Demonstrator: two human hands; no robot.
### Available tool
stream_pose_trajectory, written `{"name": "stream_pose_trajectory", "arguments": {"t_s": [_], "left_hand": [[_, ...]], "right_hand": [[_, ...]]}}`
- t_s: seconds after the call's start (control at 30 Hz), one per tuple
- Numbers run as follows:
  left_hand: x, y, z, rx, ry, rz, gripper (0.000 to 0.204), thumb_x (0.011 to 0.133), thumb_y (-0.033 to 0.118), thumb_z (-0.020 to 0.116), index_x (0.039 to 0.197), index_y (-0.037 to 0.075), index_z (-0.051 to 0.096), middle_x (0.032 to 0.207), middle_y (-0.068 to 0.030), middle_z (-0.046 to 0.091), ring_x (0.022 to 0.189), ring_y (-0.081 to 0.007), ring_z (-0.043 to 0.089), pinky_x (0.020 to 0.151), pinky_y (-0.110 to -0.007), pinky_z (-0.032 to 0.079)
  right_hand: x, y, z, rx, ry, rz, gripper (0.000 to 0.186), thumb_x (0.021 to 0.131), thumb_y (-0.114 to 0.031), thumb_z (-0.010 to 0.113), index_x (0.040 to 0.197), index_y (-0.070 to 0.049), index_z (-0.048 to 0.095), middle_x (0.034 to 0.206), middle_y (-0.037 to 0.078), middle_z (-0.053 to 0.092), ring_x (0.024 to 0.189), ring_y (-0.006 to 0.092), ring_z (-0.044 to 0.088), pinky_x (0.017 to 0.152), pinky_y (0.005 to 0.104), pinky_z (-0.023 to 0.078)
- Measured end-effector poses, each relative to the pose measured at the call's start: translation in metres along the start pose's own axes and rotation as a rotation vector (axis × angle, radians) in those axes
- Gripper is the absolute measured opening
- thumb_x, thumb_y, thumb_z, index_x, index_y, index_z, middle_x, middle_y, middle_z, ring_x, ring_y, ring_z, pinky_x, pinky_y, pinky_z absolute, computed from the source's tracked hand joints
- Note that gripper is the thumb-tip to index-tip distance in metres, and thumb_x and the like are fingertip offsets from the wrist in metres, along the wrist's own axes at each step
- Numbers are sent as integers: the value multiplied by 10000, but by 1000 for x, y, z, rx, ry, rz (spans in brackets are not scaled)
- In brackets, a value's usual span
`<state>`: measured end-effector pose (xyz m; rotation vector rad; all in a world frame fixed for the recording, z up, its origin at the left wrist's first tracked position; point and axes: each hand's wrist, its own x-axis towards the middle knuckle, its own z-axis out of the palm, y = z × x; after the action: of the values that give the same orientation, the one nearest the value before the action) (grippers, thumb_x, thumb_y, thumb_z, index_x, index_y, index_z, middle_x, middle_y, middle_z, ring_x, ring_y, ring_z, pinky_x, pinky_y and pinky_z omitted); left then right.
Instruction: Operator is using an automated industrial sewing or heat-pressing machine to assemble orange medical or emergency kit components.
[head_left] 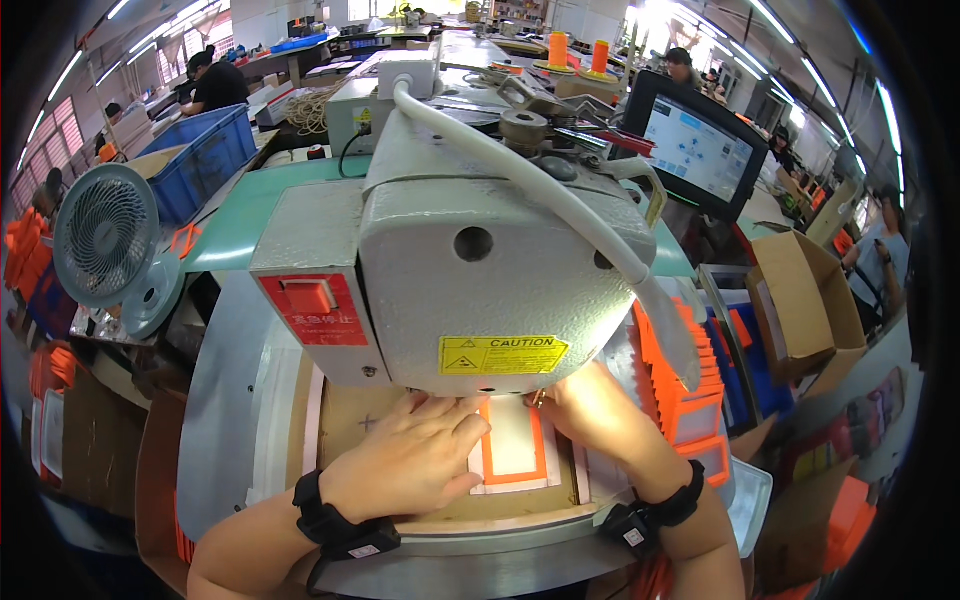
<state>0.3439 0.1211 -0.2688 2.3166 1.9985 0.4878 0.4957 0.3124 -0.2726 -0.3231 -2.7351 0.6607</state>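
Note:
An orange rectangular frame [545,465] around a pale panel lies on the brown work board [345,455] below the sewing machine head [490,260]. My left hand [415,455] rests flat on the board with fingers spread, its thumb side at the frame's left edge. At the frame's far right corner is my right hand [590,405], fingers curled inward. A small shiny bit shows at those fingertips, too small to name. The machine head partly covers the fingertips of both hands. Each wrist wears a black strap with a small box.
Orange-edged panels [690,400] are stacked right of the board, near an open cardboard box [800,300]. A lit screen [695,140] stands behind. On the left are a fan [108,235], a blue crate [205,165] and a red emergency button [308,296]. Other people work farther off.

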Motion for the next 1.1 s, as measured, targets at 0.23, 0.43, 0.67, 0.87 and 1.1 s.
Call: {"name": "stream_pose_trajectory", "arguments": {"t_s": [0.23, 0.43, 0.67, 0.87, 1.1], "left_hand": [[2, 3, 0, -93, -9, -30, 488, 768, 281, 728, 1143, 8, 576, 1385, -194, 521, 1237, -307, 527, 1057, -458, 372], [-2, 1, 3, -78, -13, -28, 541, 789, 293, 722, 1232, 25, 566, 1399, -167, 512, 1229, -294, 520, 1032, -479, 392], [-5, -2, 6, 13, -39, -16, 679, 835, 315, 707, 1407, 30, 478, 1469, -100, 462, 1234, -287, 492, 1036, -501, 401], [-8, -10, 11, -20, -58, 50, 589, 820, 178, 674, 1389, 111, 535, 1492, -135, 433, 1282, -350, 453, 1090, -510, 370], [-23, -7, -5, -186, -166, 108, 531, 797, 44, 605, 1294, 223, 660, 1479, -171, 447, 1343, -403, 422, 1115, -580, 337]], "right_hand": [[-7, -5, -14, -122, -15, -155, 162, 660, 94, 654, 814, 50, 679, 831, 219, 663, 875, 421, 649, 761, 452, 529], [-2, -9, -16, -330, -118, -240, 242, 599, 74, 667, 838, 42, 691, 914, 233, 663, 961, 421, 636, 835, 483, 510], [-10, 6, -7, -333, -94, -250, 301, 770, -47, 643, 1056, -75, 732, 1077, 74, 626, 1034, 276, 597, 889, 410, 455], [-8, -11, -6, -429, -189, -150, 450, 761, -75, 663, 1206, -115, 715, 1129, 74, 687, 1138, 254, 593, 1046, 429, 374], [-22, -4, -29, -250, -351, -121, 588, 758, -363, 791, 1232, -39, 667, 1234, 119, 586, 1178, 291, 554, 1066, 511, 367]]}}
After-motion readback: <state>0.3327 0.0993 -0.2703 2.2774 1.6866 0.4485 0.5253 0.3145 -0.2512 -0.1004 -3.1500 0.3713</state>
